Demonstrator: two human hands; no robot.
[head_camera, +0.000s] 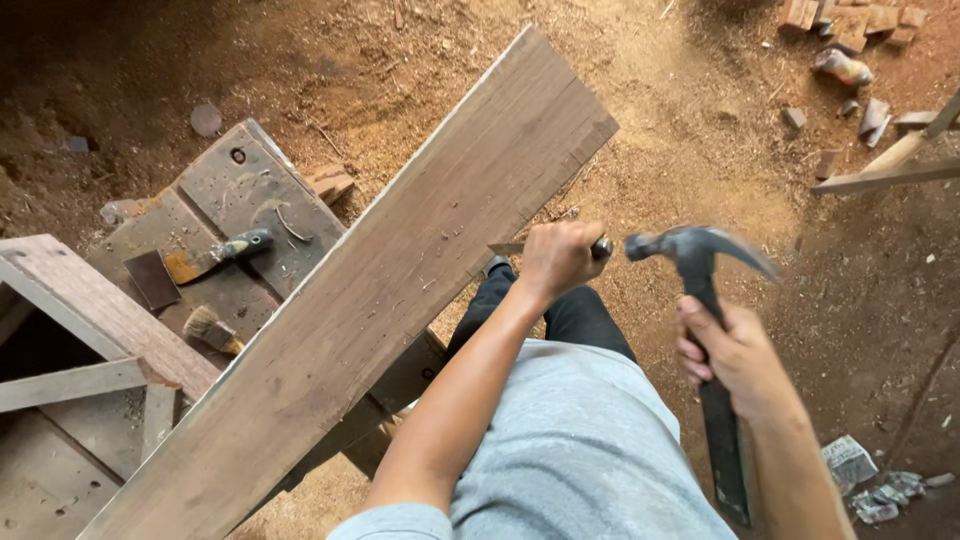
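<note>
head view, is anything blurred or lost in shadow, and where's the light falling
Head view: the hammer head is slightly motion-blurred, while the plank and left hand on the chisel are sharp; warm light falls on the sawdust floor at top centre; the top left corner and right edge sink into shadow; no glare.

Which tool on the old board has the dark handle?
The scraper with the rusty flat blade, lying higher on the grey board. The other one, the brush, has bristles and a pale yellowish handle.
</note>
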